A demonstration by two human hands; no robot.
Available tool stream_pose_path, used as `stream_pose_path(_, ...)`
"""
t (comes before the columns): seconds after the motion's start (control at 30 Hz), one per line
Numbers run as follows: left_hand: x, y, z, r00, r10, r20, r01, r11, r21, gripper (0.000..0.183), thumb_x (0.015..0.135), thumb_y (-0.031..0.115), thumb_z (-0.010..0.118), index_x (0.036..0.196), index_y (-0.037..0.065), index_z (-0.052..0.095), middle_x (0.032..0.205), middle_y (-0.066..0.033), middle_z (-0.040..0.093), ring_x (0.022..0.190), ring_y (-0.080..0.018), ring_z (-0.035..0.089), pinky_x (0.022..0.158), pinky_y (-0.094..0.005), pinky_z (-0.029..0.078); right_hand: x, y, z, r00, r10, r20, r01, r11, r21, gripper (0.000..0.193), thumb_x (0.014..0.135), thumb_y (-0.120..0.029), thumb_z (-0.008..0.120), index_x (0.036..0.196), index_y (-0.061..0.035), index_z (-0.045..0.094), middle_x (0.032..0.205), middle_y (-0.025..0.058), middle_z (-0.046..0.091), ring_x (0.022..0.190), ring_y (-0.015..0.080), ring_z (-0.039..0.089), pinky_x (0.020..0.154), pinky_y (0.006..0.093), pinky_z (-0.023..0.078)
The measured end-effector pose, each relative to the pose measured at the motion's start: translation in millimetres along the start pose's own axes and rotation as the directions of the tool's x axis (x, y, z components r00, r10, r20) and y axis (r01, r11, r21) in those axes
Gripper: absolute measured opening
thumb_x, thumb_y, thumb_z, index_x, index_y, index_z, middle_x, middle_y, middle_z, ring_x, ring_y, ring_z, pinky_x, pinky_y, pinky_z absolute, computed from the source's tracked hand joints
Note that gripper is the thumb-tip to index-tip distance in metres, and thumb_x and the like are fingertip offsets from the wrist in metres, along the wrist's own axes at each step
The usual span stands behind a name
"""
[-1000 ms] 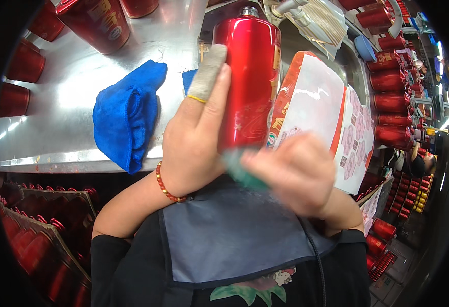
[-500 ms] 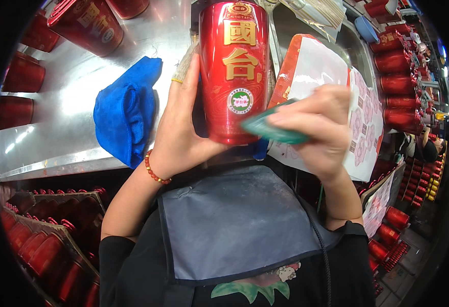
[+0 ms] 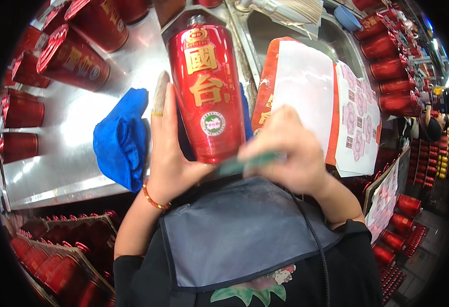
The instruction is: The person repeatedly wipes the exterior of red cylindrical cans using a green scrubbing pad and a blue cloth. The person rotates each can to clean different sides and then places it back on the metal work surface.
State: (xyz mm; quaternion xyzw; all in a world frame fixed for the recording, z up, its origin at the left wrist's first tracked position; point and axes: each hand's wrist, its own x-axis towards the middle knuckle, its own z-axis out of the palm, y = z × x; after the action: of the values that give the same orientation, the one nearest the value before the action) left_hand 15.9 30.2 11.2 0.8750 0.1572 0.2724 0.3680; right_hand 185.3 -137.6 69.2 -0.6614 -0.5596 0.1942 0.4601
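Note:
My left hand (image 3: 172, 158) is closed on a tall glossy red bottle (image 3: 210, 102) with raised gold characters and a round white-and-green sticker low on its front. The thumb lies along the bottle's base. One finger wears a pale finger cot (image 3: 159, 94). My right hand (image 3: 301, 156), blurred by motion, pinches a flat green scraper-like piece (image 3: 257, 161) close to the bottle's lower right end. A crumpled blue cloth (image 3: 120, 140) lies on the metal bench left of my left hand. Right of the bottle are a white sheet (image 3: 306, 87) and pink-printed sticker sheets (image 3: 360, 125).
Several red bottles (image 3: 73, 61) stand along the bench's left side, and more (image 3: 385, 69) line the right. A metal sink (image 3: 265, 30) with a blue bowl (image 3: 348, 18) lies beyond the sheets. Crates of red bottles (image 3: 61, 271) sit below left. Another person (image 3: 431, 125) is far right.
The bottle now leans, its top tipped left, and it has shifted left and nearer me. My right hand with the green piece has moved left and down toward the bottle's base.

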Motion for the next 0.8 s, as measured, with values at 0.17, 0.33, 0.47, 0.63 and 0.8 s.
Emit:
stream_pose_path(0.17,0,20,8,1.0,0.013,0.0,-0.013,0.997,0.073,0.142,0.06,0.031,0.1,0.159,-0.005,0.006,0.159,-0.0289,0.026,0.143,-0.0438,0.034,0.119,-0.0465,0.028,15,22,-14,0.875,0.396,-0.279,-0.353,0.915,0.194,0.017,0.091,-0.011,0.077,0.105,-0.0031,0.074,0.09,0.0005,0.067,0.079,0.0068,0.06,0.067,0.0217,0.047)
stream_pose_path(0.33,3,23,1,0.999,0.014,0.035,-0.019,0.992,0.124,0.136,0.065,0.027,0.097,0.157,-0.01,0.004,0.135,-0.0311,0.048,0.114,-0.0469,0.054,0.097,-0.047,0.048,21,32,-13,0.899,0.374,-0.228,-0.33,0.92,0.21,0.017,0.09,-0.012,0.077,0.103,-0.0011,0.073,0.087,0.0028,0.068,0.075,0.0079,0.06,0.066,0.0244,0.047)
stream_pose_path(0.47,1,11,3,0.999,0.024,0.035,-0.027,0.996,0.082,0.143,0.059,0.033,0.1,0.158,-0.008,0.005,0.149,-0.03,0.035,0.134,-0.0446,0.041,0.112,-0.0466,0.034,32,15,-12,0.973,0.184,-0.138,-0.159,0.972,0.173,0.018,0.091,-0.015,0.077,0.102,-0.001,0.074,0.085,0.0026,0.069,0.073,0.0081,0.06,0.066,0.0254,0.048)
stream_pose_path(0.63,4,1,4,0.996,0.092,-0.008,-0.091,0.994,0.066,0.146,0.055,0.04,0.1,0.159,-0.005,0.008,0.162,-0.0303,0.02,0.148,-0.0446,0.029,0.121,-0.0478,0.024,61,24,-35,0.965,0.191,-0.18,-0.173,0.979,0.11,0.017,0.087,-0.013,0.08,0.1,-0.0026,0.074,0.082,0.0009,0.067,0.075,0.0077,0.059,0.068,0.0259,0.047)
stream_pose_path(0.8,4,5,-3,0.996,0.081,0.025,-0.083,0.993,0.088,0.135,0.064,0.031,0.096,0.158,-0.007,0.007,0.156,-0.0365,0.025,0.139,-0.0509,0.04,0.112,-0.0506,0.038,80,32,-39,0.972,0.102,-0.212,-0.115,0.992,-0.053,0.016,0.088,-0.016,0.077,0.097,-0.0037,0.075,0.082,0.0072,0.069,0.075,0.0127,0.065,0.067,0.0296,0.05)
